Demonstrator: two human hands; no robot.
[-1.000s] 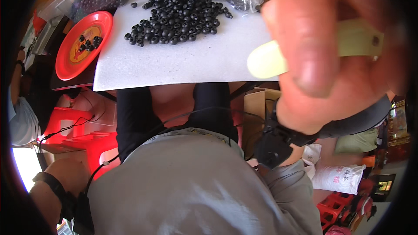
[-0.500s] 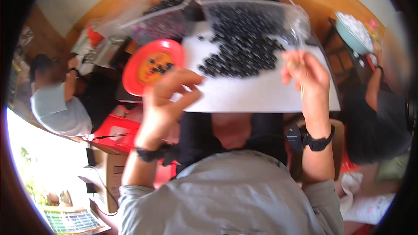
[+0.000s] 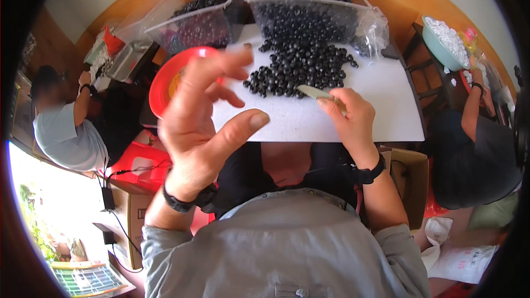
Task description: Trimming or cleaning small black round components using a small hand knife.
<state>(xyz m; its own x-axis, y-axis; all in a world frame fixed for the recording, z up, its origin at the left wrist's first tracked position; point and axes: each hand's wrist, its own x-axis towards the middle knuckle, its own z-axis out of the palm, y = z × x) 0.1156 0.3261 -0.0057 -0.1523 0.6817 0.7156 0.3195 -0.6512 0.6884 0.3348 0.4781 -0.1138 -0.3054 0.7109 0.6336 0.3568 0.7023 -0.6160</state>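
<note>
A heap of small round black parts, some with holes showing, lies on the white tabletop. My right hand is closed round a pale, narrow knife-like tool. Its flat tip reaches the near edge of the heap. My left hand is raised left of the heap, open with its fingers apart. It partly covers a red bowl with something orange inside. The black pieces seen in that bowl earlier are now hidden behind the hand.
Two clear plastic bins of black parts, a larger one and a smaller one, stand at the back. At left sits a person; another person is at right near a green basin of white pieces.
My right hand has come down and left, bringing the pale tool to the heap. My left hand has risen closer to the camera, its fingers spreading and covering more of the red bowl.
</note>
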